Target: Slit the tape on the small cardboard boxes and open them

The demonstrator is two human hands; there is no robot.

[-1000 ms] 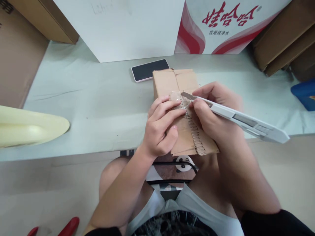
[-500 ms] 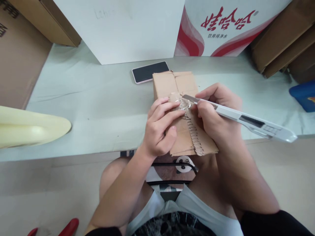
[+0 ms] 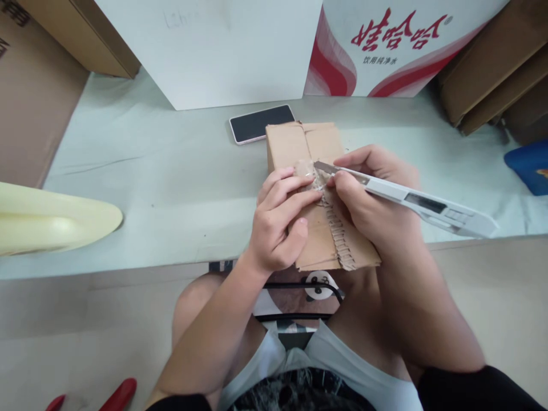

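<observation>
While your left hand [image 3: 276, 228] gripped the cardboard box [image 3: 295, 142] and your right hand [image 3: 372, 205] clamped the utility knife [image 3: 428, 204], left fingertips [image 3: 308, 181] sat risky-close to the blade [image 3: 324, 167].

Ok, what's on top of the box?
The left hand holds down the box beside crumpled tape; the right hand holds a knife, blade at the tape. The seam under the hands is covered.
</observation>
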